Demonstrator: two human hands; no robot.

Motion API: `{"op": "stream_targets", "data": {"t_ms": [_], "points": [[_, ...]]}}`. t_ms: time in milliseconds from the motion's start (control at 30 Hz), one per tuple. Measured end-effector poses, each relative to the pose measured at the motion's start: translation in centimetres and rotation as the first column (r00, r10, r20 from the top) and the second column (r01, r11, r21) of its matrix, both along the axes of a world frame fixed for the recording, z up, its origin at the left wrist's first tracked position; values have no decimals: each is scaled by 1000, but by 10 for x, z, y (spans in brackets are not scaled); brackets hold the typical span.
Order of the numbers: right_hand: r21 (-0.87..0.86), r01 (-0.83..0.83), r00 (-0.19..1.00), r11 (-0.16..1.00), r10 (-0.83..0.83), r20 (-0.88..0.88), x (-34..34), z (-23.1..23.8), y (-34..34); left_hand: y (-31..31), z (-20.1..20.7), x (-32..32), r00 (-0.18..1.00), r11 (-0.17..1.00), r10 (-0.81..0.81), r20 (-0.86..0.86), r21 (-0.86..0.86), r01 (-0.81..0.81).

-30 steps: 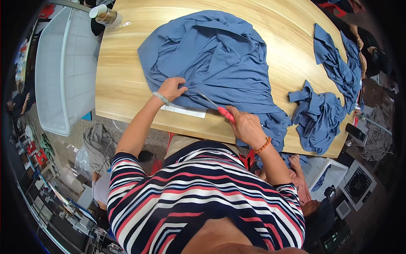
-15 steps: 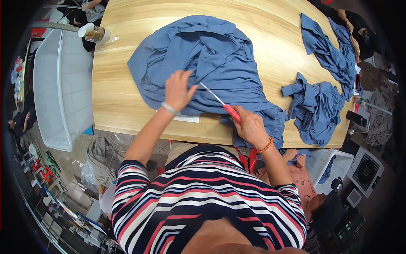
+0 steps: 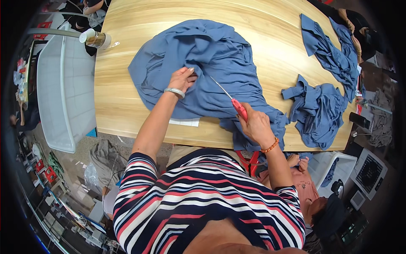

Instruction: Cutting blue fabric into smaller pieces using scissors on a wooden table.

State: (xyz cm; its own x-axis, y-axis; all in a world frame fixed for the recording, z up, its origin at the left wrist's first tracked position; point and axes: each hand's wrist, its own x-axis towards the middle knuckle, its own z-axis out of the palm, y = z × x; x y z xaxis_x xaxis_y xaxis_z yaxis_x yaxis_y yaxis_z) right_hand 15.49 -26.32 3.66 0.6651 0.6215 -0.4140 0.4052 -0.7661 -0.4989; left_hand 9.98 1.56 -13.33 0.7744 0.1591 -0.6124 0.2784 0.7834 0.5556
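A rumpled blue garment (image 3: 220,80) spreads over the wooden table (image 3: 127,108) in front of me, with a gathered part hanging over the near edge. The fingers of my left hand (image 3: 182,80) are closed on a fold near its middle. My right hand (image 3: 255,125) grips a red-handled tool (image 3: 240,109) with a long, narrow metal shaft. Its tip lies over the cloth, to the right of my left fingers. The rest of the handle is hidden in my palm. White paper (image 3: 185,122) shows from under the garment's near edge.
More blue garments lie to the right, one bunched (image 3: 317,110) and one long (image 3: 327,55) near a co-worker's arm. A capped jar (image 3: 95,39) stands at the far left edge, beside a white plastic tub (image 3: 63,93). Someone in a pink shirt (image 3: 301,180) is at near right.
My left hand, spread over the cloth before, has closed on a fold and bunched the fabric up. My right hand and the red-handled tool have shifted slightly right.
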Motion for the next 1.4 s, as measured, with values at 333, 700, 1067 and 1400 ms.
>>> {"op": "stream_targets", "data": {"t_ms": [333, 700, 1067, 1400], "points": [[-62, -227, 972, 972, 230, 48, 14, 3, 22, -7, 1, -8, 996, 996, 89, 4, -33, -88], [112, -159, 985, 981, 150, 82, 13, -3, 32, 22, 1, -4, 990, 923, 0, -138, 382, 53], [-93, -239, 970, 966, 242, 20, 14, 1, 27, 17, 7, -11, 981, 988, 100, -167, 137, -77], [-64, -285, 958, 956, 285, -12, 3, -8, 18, 5, -9, -26, 978, 991, -63, -199, 100, 84]]}}
